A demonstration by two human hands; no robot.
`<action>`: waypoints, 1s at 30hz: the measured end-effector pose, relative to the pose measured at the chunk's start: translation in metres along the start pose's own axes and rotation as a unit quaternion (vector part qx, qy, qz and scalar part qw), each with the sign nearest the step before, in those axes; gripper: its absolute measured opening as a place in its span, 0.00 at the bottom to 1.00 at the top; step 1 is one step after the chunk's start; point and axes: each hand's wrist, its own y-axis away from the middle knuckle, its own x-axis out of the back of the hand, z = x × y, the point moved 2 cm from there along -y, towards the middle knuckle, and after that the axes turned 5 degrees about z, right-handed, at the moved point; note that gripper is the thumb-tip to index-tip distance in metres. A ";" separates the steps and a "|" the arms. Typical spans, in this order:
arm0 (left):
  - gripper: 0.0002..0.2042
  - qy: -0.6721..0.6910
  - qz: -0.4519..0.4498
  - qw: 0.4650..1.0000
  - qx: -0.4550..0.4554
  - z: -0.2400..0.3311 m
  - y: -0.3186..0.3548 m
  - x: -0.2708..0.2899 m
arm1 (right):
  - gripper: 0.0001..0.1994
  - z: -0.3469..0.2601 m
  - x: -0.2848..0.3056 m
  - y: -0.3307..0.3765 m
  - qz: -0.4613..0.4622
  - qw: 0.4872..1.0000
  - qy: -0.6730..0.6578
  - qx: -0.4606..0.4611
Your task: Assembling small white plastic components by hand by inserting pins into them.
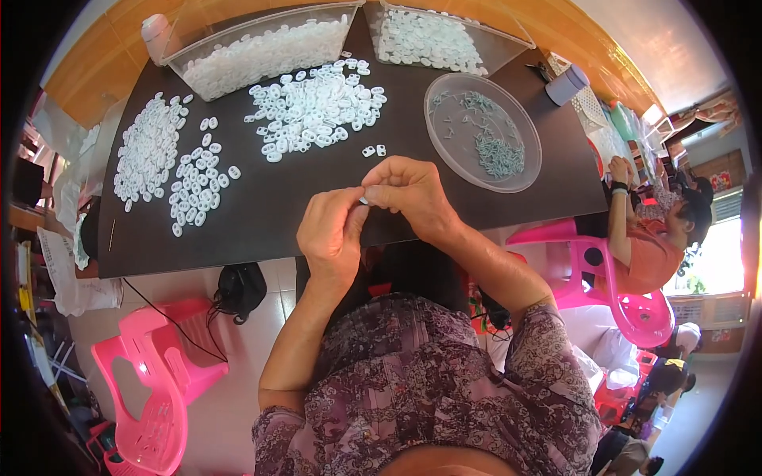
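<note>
My left hand (327,230) and my right hand (409,194) meet over the front edge of the dark table (278,202). Between their fingertips shows a bit of a small white plastic piece (363,201), pinched by my left thumb and forefinger. The right thumb and forefinger are closed right against it; whatever they grip is hidden. Just beyond the hands lie two loose white pieces (374,151). Farther back spreads a heap of white two-holed plastic pieces (313,107). To the right, a round clear tray (459,163) holds many small grey-green screw-like parts (498,155).
Two clear bins, left (349,20) and right (516,59), hold white pieces along the back. More white ovals (149,147) lie at left. A lidded cup (567,85) stands at the right edge. Pink chairs flank the table, left (151,397) and right (635,313). A co-worker (655,246) sits at right.
</note>
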 end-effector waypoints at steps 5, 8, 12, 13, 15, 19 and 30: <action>0.07 -0.065 0.003 0.994 -0.086 0.006 -0.002 0.001 | 0.07 0.004 0.000 0.004 -0.014 0.998 -0.046 -0.044; 0.03 0.030 -0.011 0.995 0.097 0.000 0.003 0.002 | 0.06 -0.004 0.000 0.008 -0.033 0.999 -0.011 -0.013; 0.04 0.230 -0.020 0.935 0.268 -0.007 0.007 -0.002 | 0.07 -0.002 0.000 0.011 -0.049 0.997 -0.053 0.025; 0.04 0.276 -0.018 0.912 0.302 -0.006 0.006 -0.003 | 0.07 -0.005 0.002 0.012 -0.051 0.998 -0.033 0.011; 0.05 0.321 -0.017 0.885 0.336 -0.007 0.005 -0.004 | 0.07 -0.004 0.004 0.013 -0.052 0.999 -0.013 -0.003; 0.05 0.322 -0.018 0.874 0.363 -0.008 0.005 -0.006 | 0.06 -0.009 0.017 0.018 -0.024 0.999 0.024 0.001; 0.05 0.297 -0.034 0.891 0.342 -0.016 0.006 -0.010 | 0.05 -0.015 0.145 -0.004 0.245 0.898 0.345 0.123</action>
